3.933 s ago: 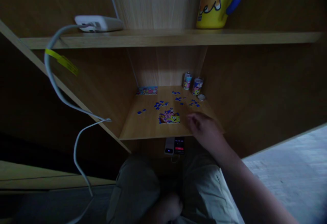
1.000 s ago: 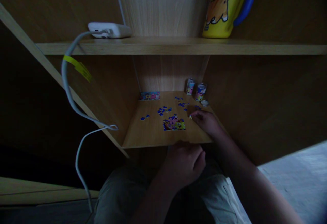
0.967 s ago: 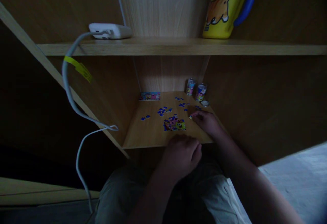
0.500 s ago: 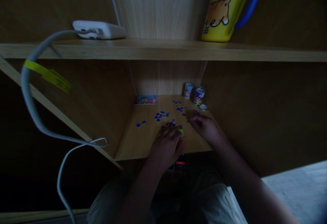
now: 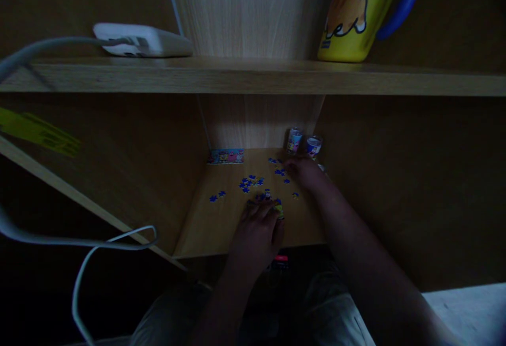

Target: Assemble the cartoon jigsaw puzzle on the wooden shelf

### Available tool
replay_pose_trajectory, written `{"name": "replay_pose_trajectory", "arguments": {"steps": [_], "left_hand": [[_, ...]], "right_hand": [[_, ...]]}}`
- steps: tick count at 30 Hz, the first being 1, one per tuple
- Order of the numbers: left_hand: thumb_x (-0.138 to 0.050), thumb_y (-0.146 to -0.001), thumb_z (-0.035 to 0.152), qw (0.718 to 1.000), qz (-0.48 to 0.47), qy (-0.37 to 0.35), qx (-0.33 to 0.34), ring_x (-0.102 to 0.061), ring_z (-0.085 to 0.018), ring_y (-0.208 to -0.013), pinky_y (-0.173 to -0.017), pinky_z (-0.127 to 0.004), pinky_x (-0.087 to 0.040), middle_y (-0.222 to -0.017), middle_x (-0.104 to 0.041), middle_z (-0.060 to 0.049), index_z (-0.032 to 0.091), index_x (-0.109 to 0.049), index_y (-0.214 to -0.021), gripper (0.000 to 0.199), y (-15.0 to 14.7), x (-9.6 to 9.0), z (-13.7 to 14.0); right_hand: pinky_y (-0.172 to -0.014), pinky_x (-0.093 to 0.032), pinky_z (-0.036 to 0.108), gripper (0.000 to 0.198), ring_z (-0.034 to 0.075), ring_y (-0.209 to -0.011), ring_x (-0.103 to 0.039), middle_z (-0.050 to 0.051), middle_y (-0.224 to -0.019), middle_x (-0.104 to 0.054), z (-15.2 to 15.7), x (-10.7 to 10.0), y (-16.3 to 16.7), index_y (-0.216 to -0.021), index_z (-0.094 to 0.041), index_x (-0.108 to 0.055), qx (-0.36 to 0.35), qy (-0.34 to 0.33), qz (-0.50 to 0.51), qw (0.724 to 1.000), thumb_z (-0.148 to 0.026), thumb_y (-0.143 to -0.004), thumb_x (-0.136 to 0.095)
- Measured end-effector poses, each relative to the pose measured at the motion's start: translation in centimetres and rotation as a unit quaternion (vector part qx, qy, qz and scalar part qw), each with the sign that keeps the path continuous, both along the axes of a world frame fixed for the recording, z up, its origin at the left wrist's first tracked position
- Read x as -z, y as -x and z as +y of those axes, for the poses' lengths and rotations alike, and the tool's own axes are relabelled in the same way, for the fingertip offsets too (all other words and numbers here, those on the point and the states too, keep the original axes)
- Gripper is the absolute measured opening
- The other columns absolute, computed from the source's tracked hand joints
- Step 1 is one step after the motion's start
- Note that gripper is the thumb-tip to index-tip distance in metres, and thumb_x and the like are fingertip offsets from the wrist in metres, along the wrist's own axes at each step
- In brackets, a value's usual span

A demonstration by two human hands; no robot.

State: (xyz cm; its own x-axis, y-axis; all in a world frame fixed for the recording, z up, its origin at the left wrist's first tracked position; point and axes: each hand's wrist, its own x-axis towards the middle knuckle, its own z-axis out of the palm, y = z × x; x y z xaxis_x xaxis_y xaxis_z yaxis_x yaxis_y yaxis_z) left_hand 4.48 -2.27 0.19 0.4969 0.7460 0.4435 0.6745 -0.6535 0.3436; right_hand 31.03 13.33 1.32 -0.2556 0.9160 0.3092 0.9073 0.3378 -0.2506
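Note:
My left hand point(image 5: 258, 226) lies palm down, fingers stretched out, on a small cluster of puzzle pieces near the front of the lower shelf. A yellow-green puzzle piece point(image 5: 279, 209) shows beside its fingers, and the rest of the cluster is partly covered. Farther back, my right hand point(image 5: 305, 171) reaches in with its fingers bunched at the blue puzzle pieces point(image 5: 280, 171). Whatever is between those fingertips is hidden. One loose puzzle piece point(image 5: 295, 196) sits between the two hands. Left of centre is a group of blue pieces point(image 5: 245, 184), with two more pieces point(image 5: 214, 198) farther left.
A picture card point(image 5: 225, 156) rests against the back wall. Two small printed cans point(image 5: 294, 141) stand at the back right, a round lid point(image 5: 321, 168) partly behind my right hand. Overhead, the upper shelf point(image 5: 253, 78) bears a white device point(image 5: 144, 40) with a cable and a yellow mug point(image 5: 350, 22).
My right hand has moved back and slightly left, from near the loose piece to the rear pieces. My left hand stays on the cluster. The view has shifted slightly.

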Motion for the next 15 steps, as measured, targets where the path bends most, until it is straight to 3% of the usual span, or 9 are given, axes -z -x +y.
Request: {"name": "replay_pose_trajectory", "arguments": {"steps": [6,11,15], "left_hand": [[-0.067,-0.105,0.022,0.999,0.001,-0.037,-0.008,-0.069,-0.034,-0.138,-0.122,-0.061,-0.054,-0.142,-0.076,-0.013,0.02,-0.075,-0.124,0.02,-0.5,0.5,0.0],[-0.069,-0.103,0.018,0.998,0.004,-0.061,0.009,-0.071,-0.033,-0.135,-0.118,-0.059,-0.057,-0.138,-0.078,-0.011,0.02,-0.074,-0.123,0.02,-0.4,0.7,-0.4],[-0.064,-0.106,0.017,0.994,-0.022,-0.109,-0.02,-0.073,-0.032,-0.129,-0.114,-0.057,-0.06,-0.137,-0.079,-0.011,0.02,-0.074,-0.119,0.017,0.2,1.1,-0.8]], "right_hand": [[-0.112,-0.054,0.043,0.02,0.028,-0.116,-0.075,0.011,-0.119,-0.083,-0.2,2.4,-0.4,-0.112,-0.023,-0.085,-0.037,-0.026,0.005,0.999,-0.02,-0.103,-0.068],[-0.112,-0.055,0.043,0.019,0.029,-0.121,-0.072,0.014,-0.124,-0.08,-0.7,2.3,-0.1,-0.116,-0.021,-0.083,-0.009,-0.034,0.0,0.999,-0.021,-0.101,-0.071],[-0.107,-0.056,0.04,0.019,0.028,-0.118,-0.073,0.013,-0.123,-0.08,-0.9,2.1,0.3,-0.115,-0.023,-0.084,-0.016,-0.016,0.002,1.0,-0.023,-0.104,-0.069]]}}
